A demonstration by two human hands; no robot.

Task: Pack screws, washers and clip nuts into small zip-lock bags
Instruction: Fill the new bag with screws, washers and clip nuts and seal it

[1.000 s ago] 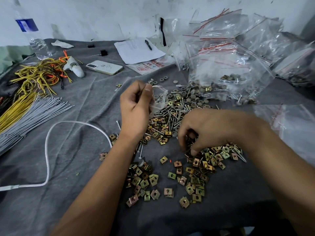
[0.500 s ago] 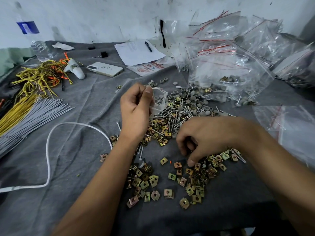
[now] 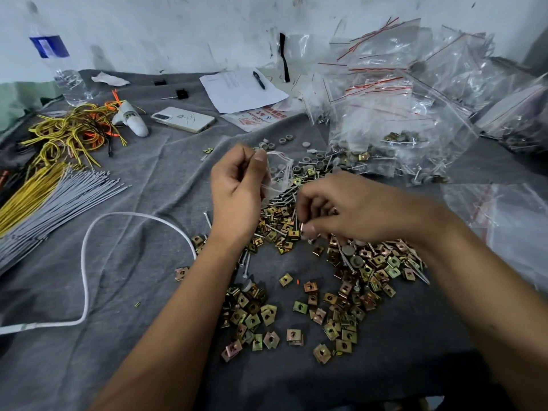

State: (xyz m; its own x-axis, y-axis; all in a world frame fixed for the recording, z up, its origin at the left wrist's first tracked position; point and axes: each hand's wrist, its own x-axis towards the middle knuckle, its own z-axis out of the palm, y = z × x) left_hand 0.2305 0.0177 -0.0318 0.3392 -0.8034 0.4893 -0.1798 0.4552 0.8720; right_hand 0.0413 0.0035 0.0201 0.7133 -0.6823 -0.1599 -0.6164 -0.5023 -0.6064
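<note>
While the left hand (image 3: pixel 237 188) pinches the bag (image 3: pixel 278 170) mouth-right, screws (image 3: pixel 284 197) lie scattered.

Small assembly workshop, grey cloth-covered bench (image 3: pixel 142 179), wire bundles (image 3: pixel 59 191), heaped zip-lock bags (image 3: pixel 394 114), scuffed wall (image 3: pixel 178 31)

cloth: matt grey felt-like table cover (image 3: pixel 142 179), soft and wrinkly
clip nuts: small square metal clip nuts (image 3: pixel 341 304), brassy yellow plating, kinda iridescent and shiny
screws: thin silvery steel screws (image 3: pixel 284 197), bright finish
washers: round dull grey washers (image 3: pixel 314 160), can't tell rubber or metal
bags: clear glossy plastic zip-lock bags with red seal lines (image 3: pixel 391 114), crinkly
small bag: thin see-through plastic bag (image 3: pixel 278 170), pinched in the left hand (image 3: pixel 237 191)
paper: matt white sheet (image 3: pixel 240 89)
phone: smooth glossy white phone (image 3: pixel 184 119)
wires: plastic-coated yellow wires (image 3: pixel 68 132)
</note>
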